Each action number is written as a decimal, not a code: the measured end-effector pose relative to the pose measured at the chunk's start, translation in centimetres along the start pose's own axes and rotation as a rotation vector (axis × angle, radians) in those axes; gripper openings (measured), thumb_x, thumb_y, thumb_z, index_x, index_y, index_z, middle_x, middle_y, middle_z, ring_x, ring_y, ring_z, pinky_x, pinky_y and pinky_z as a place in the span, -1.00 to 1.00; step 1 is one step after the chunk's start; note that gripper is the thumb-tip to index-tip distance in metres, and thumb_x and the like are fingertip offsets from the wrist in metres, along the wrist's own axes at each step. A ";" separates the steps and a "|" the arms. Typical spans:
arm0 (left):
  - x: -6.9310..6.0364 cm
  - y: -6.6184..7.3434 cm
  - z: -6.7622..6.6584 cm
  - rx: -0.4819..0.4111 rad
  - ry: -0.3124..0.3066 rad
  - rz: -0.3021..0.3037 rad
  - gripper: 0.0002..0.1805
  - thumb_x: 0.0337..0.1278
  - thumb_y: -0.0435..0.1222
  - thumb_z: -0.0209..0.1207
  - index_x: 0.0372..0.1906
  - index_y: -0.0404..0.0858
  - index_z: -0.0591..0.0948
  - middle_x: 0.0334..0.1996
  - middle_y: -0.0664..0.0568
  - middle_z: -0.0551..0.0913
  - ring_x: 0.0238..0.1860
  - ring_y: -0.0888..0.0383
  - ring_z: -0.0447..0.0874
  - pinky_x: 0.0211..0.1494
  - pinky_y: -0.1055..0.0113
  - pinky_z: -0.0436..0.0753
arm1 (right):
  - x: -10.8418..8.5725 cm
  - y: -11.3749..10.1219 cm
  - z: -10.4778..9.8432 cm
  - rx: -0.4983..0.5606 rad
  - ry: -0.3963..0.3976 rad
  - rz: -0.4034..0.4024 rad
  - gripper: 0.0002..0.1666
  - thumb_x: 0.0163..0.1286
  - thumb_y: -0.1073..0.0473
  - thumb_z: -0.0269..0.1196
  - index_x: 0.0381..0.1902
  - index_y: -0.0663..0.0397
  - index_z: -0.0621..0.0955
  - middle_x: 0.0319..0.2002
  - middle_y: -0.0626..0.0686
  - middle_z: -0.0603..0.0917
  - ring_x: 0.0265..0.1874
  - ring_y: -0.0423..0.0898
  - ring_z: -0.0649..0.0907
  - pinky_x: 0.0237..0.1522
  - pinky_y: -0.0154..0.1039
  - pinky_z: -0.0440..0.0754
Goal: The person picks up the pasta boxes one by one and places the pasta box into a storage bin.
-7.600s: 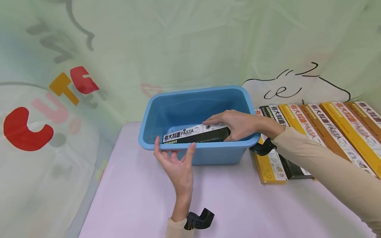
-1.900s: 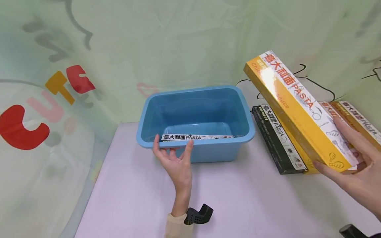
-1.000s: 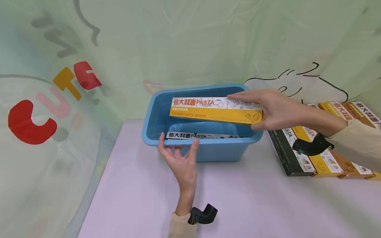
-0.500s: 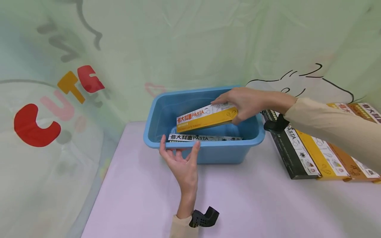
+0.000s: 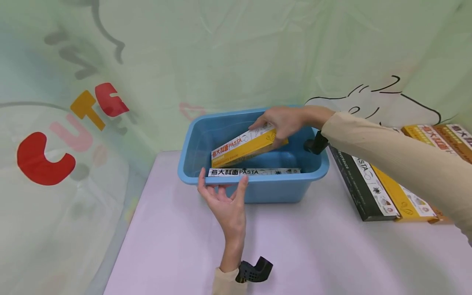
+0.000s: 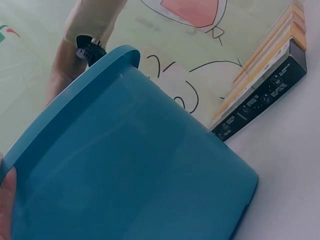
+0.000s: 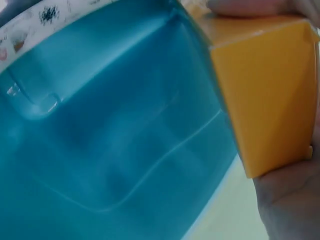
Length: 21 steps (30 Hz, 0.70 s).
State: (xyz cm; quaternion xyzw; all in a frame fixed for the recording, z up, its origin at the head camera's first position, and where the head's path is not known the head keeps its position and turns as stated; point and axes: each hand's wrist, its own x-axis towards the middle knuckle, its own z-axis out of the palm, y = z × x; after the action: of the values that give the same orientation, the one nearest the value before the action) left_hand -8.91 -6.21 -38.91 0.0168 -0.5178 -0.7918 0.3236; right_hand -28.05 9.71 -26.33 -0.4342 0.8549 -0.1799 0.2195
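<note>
My right hand [image 5: 285,121] grips the right end of a yellow pasta box [image 5: 243,148] inside the blue plastic bin [image 5: 274,191]. The box is tilted, its left end lower. In the right wrist view the yellow end of the pasta box [image 7: 270,100] sits between thumb and fingers. A black pasta box [image 5: 258,172] lies along the bin's near wall, mostly hidden by the rim. My left hand [image 5: 226,209] holds the near rim, index finger and thumb over it, other fingers curled below. The left wrist view shows the outside of the bin [image 6: 125,150].
Right of the bin, several pasta boxes lie side by side on the pale table [image 5: 177,246]: a black box [image 5: 363,180], a yellow box [image 5: 405,200] and brown ones, partly behind my right sleeve [image 5: 391,151]. A printed green curtain [image 5: 236,53] hangs behind.
My right hand brought the yellow box from the row on the right into the bin, now lower and more tilted. Earlier it placed the black box there. The left hand stayed on the rim.
</note>
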 end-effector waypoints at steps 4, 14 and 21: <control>0.1 0.1 -0.1 0.002 0.016 0.005 0.12 0.10 -0.51 0.46 0.61 -0.30 -0.03 0.52 -0.17 0.20 0.23 -0.21 0.45 0.05 0.17 0.79 | 0.7 0.3 -0.4 0.008 -0.033 0.003 -0.03 0.07 0.35 0.49 0.47 0.38 0.42 0.36 0.31 0.56 0.09 0.13 0.58 0.22 0.03 0.61; 0.2 -0.1 -0.2 -0.007 0.020 0.031 0.10 0.10 -0.53 0.46 0.60 -0.27 0.00 0.52 -0.17 0.20 0.21 -0.23 0.45 -0.01 0.21 0.80 | 1.0 0.5 -0.8 0.004 -0.067 0.064 0.03 0.02 0.36 0.51 0.50 0.31 0.41 0.33 0.29 0.58 0.12 0.18 0.54 0.29 0.10 0.56; -0.1 -0.2 -0.1 0.001 0.015 0.030 0.09 0.11 -0.52 0.46 0.60 -0.29 -0.01 0.52 -0.18 0.20 0.18 -0.16 0.47 0.00 0.20 0.80 | 1.0 1.0 -1.1 -0.003 -0.097 0.051 0.05 0.03 0.35 0.55 0.51 0.30 0.41 0.33 0.30 0.58 0.13 0.17 0.55 0.32 0.14 0.54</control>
State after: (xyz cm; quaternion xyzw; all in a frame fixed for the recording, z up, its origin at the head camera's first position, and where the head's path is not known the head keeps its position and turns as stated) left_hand -8.86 -6.20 -39.14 0.0152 -0.5159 -0.7865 0.3391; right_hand -29.88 9.58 -26.14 -0.4207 0.8544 -0.1517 0.2646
